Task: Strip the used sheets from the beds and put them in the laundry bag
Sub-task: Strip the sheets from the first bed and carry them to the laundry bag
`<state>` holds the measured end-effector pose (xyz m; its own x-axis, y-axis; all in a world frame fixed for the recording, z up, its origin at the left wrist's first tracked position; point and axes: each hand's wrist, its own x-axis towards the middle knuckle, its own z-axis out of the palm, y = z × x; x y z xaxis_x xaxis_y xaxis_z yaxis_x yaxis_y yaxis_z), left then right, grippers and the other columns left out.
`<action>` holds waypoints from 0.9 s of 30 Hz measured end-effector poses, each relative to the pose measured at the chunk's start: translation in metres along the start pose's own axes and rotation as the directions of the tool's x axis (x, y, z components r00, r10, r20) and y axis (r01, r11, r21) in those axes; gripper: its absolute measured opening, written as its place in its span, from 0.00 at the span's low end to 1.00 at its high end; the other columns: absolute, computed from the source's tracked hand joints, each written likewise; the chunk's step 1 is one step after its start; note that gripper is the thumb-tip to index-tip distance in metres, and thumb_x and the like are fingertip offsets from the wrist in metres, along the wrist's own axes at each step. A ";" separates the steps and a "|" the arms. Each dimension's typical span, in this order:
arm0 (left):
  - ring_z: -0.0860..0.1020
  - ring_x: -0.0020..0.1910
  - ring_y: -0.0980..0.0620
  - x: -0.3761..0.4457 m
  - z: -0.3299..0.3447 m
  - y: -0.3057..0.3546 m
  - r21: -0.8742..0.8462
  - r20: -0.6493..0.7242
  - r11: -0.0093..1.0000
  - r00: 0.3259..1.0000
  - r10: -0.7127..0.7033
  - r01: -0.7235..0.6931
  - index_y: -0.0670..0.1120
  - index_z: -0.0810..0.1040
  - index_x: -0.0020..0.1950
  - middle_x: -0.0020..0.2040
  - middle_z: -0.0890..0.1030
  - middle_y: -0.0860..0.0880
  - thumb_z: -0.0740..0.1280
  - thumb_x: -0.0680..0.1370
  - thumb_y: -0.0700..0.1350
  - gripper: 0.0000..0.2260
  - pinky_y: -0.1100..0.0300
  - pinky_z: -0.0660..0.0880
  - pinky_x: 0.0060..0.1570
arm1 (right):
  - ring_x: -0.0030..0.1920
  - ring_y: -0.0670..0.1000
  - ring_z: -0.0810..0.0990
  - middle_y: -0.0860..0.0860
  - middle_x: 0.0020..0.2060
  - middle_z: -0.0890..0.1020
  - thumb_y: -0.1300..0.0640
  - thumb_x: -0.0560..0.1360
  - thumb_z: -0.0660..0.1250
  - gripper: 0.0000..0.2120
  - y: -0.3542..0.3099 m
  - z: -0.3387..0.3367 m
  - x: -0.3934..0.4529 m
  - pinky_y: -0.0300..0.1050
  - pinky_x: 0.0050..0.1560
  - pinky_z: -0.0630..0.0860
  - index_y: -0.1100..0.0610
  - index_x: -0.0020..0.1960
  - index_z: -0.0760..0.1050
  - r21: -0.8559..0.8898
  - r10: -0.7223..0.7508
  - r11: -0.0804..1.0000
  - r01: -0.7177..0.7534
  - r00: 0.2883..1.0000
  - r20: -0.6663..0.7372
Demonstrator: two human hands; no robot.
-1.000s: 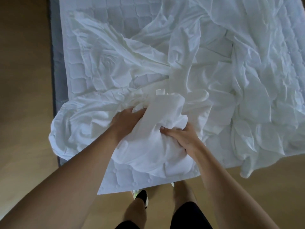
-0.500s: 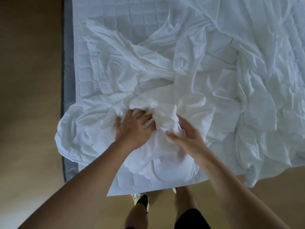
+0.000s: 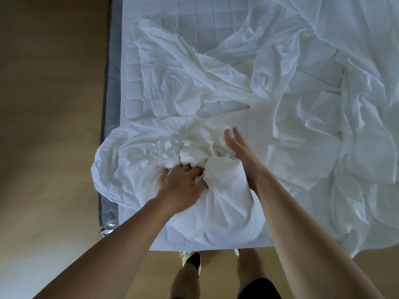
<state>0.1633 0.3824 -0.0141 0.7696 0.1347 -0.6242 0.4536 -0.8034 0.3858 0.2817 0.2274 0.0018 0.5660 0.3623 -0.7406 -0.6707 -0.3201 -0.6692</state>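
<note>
- Left hand [image 3: 183, 184] had its fingers curled into the gathered wad of the sheet [image 3: 216, 173], gripping it at the near end of the bed [image 3: 187, 24], just in front of the person.
- Right hand [image 3: 236, 145] was released: fingers [image 3: 228, 135] straight, stretched fwd over the wad, holding nothing; whether the palm edge touched the cloth I couldn't tell.
- Key relation: most of the loose sheet lay beyond and to the right of the fingers, spread in rumpled folds across the mattress twd the far right corner. Long run of the cloth went from the wad diagonally up-right.
- Right hand was the nearer one to that loose part; left hand was anchored on the bundle, so prob. the right does the next reach and rakes more cloth in.
- One lobe of sheet bulged over the bed's left edge, beside the left hand; another corner hung off the near-right edge twd the floor [image 3: 47, 126].
- Quilted mattress cover was bare at top left.
- Laundry bag: not in view.
- Brands, labels, writing: none readable anywhere.
</note>
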 end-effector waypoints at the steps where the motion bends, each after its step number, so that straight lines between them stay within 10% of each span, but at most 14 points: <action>1: 0.67 0.74 0.51 -0.004 0.002 -0.005 -0.010 0.002 1.000 1.000 -0.003 0.003 0.61 0.74 0.71 0.71 0.75 0.57 0.44 0.71 0.70 0.35 0.42 0.59 0.75 | 0.69 0.50 0.77 0.54 0.79 0.66 0.25 0.68 0.68 0.50 -0.007 0.013 0.004 0.50 0.72 0.73 0.42 0.83 0.56 -0.124 -0.006 0.992 0.012 0.999 0.052; 6: 0.71 0.69 0.50 -0.011 0.011 -0.019 0.027 -0.085 0.995 0.992 0.095 -0.093 0.56 0.79 0.66 0.64 0.79 0.57 0.49 0.79 0.58 0.24 0.45 0.62 0.70 | 0.74 0.59 0.67 0.48 0.73 0.68 0.18 0.60 0.66 0.49 -0.005 0.051 0.017 0.63 0.73 0.65 0.35 0.77 0.64 -0.883 0.021 0.468 0.048 0.998 0.066; 10: 0.79 0.59 0.48 -0.041 0.028 -0.046 -0.245 -0.392 0.930 0.905 0.165 -0.276 0.50 0.86 0.57 0.54 0.84 0.55 0.57 0.79 0.56 0.20 0.40 0.71 0.63 | 0.72 0.58 0.67 0.48 0.71 0.67 0.26 0.67 0.69 0.40 0.008 0.064 0.000 0.61 0.70 0.64 0.37 0.75 0.65 -0.903 -0.104 0.425 0.057 0.995 0.014; 13: 0.72 0.72 0.49 -0.073 0.039 -0.070 -0.506 -0.549 0.852 0.813 -0.196 -0.136 0.50 0.80 0.69 0.70 0.78 0.50 0.65 0.77 0.59 0.24 0.46 0.69 0.72 | 0.70 0.60 0.69 0.49 0.70 0.68 0.31 0.70 0.69 0.34 0.019 0.070 0.001 0.61 0.70 0.66 0.38 0.73 0.67 -0.900 -0.151 0.434 0.042 0.988 -0.027; 16: 0.60 0.79 0.43 -0.079 0.030 -0.093 -0.837 -0.193 0.481 0.683 -0.705 0.260 0.60 0.61 0.80 0.81 0.60 0.48 0.64 0.73 0.71 0.38 0.40 0.62 0.74 | 0.67 0.62 0.73 0.51 0.68 0.72 0.40 0.74 0.67 0.25 0.026 0.069 0.004 0.61 0.68 0.70 0.40 0.69 0.72 -0.888 -0.222 0.458 0.035 0.972 -0.076; 18: 0.60 0.80 0.42 -0.063 0.019 -0.098 -0.929 0.063 0.227 0.732 -0.679 0.291 0.63 0.56 0.82 0.82 0.59 0.49 0.63 0.68 0.77 0.45 0.40 0.61 0.75 | 0.64 0.63 0.76 0.52 0.66 0.76 0.45 0.75 0.68 0.21 0.036 0.065 0.002 0.58 0.64 0.73 0.45 0.67 0.76 -0.885 -0.297 0.458 0.084 0.953 -0.063; 22: 0.67 0.77 0.48 -0.036 0.005 -0.066 -0.958 0.113 0.178 0.867 -0.486 0.225 0.65 0.63 0.79 0.79 0.67 0.55 0.65 0.60 0.82 0.50 0.45 0.63 0.76 | 0.57 0.58 0.82 0.49 0.57 0.83 0.49 0.67 0.68 0.22 0.056 0.040 -0.021 0.46 0.50 0.73 0.51 0.60 0.84 -0.787 -0.453 0.566 0.247 0.890 -0.047; 27: 0.74 0.70 0.44 -0.020 -0.014 -0.053 -0.989 0.117 0.009 0.829 -0.547 0.146 0.65 0.42 0.82 0.78 0.66 0.53 0.74 0.58 0.75 0.62 0.44 0.71 0.70 | 0.50 0.48 0.82 0.38 0.50 0.79 0.61 0.68 0.71 0.18 0.084 0.016 -0.051 0.40 0.46 0.74 0.50 0.56 0.85 -0.709 -0.632 0.564 0.424 0.774 -0.040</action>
<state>0.1303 0.4305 -0.0123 0.3367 0.4832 -0.8082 0.5608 0.5866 0.5843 0.1883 0.1963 -0.0155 0.8811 0.4476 -0.1528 0.2014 -0.6475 -0.7350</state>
